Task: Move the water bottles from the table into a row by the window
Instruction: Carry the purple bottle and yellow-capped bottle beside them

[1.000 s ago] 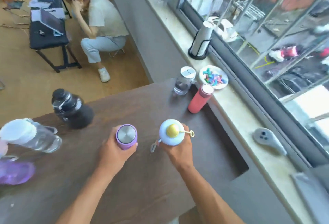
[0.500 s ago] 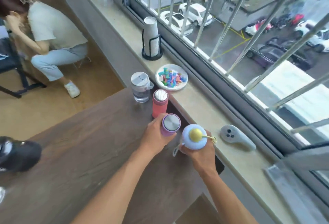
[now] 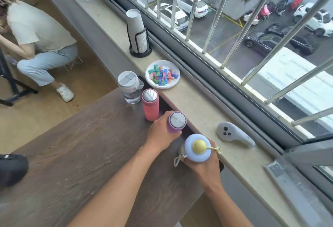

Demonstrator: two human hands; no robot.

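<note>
1. Evidently, from the head view, both hands are setting bottles down at the window-side edge of the dark wood-grain table (image 3: pixel 75 147), so that they extend a line already begun there.
2. The left hand (image 3: pixel 160 133) has its fingers wrapped round the small purple bottle with a steel cap (image 3: pixel 175 122), gripping the body from the side; that leaves the base free to land next to the pink cylindrical bottle with a steel cap (image 3: pixel 150 106).
3. The right hand (image 3: pixel 203 165) is closed round the pale-blue round-lidded bottle with a yellow knob and cord loop (image 3: pixel 197 148), held just below the lid, near the table's edge beside the beige stone windowsill (image 3: pixel 198 107).
4. The clear plastic bottle with a grey flip lid (image 3: pixel 130 88) stands at the table's far window-side corner, the pink one just beside it, then the purple, then the blue: a row along that edge.
5. All four stand upright, long axes vertical, caps up towards the camera; whether the two held bottles touch the table yet I cannot tell.
6. A black bottle (image 3: pixel 12 169) lies apart at the table's opposite edge, likely next.
7. On the sill, a white plate of coloured sweets (image 3: pixel 163 74) and a grey handheld controller (image 3: pixel 232 134) occupy room, which may explain why the row stays on the table.
</note>
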